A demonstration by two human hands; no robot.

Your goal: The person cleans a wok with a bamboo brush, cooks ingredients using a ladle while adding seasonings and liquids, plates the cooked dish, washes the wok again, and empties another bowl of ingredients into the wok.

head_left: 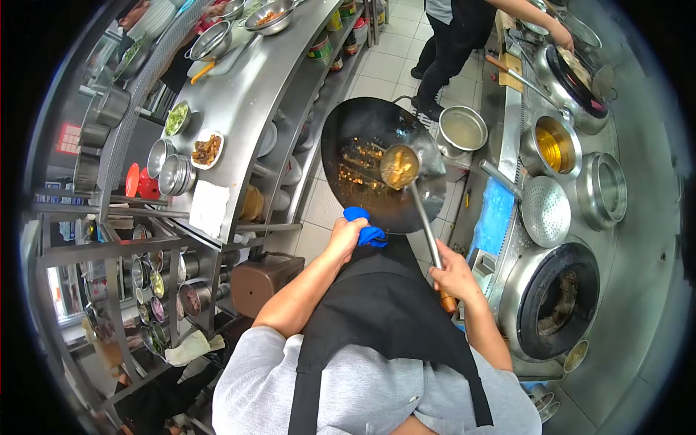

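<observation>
My left hand [349, 233] grips the near edge of a large dark wok [348, 123] through a folded blue cloth [371, 233]. The wok hangs in front of me, tilted, above the floor between counter and stove. Small browned bits and oily sauce cling to its inside. In my right hand [454, 274] is the metal shaft of a ladle [425, 217], whose wooden handle end points back toward me. Its bowl sits over the wok and holds pieces of food in brown sauce [399, 167].
Left, a steel counter [246, 94] bears a white plate of browned food [207, 149] and several bowls. Right, the stove line carries a pot of oil [552, 145], a perforated strainer [546, 212] and a burner [558, 301]. A co-worker [464, 51] stands ahead; a pot [462, 130] is near the wok.
</observation>
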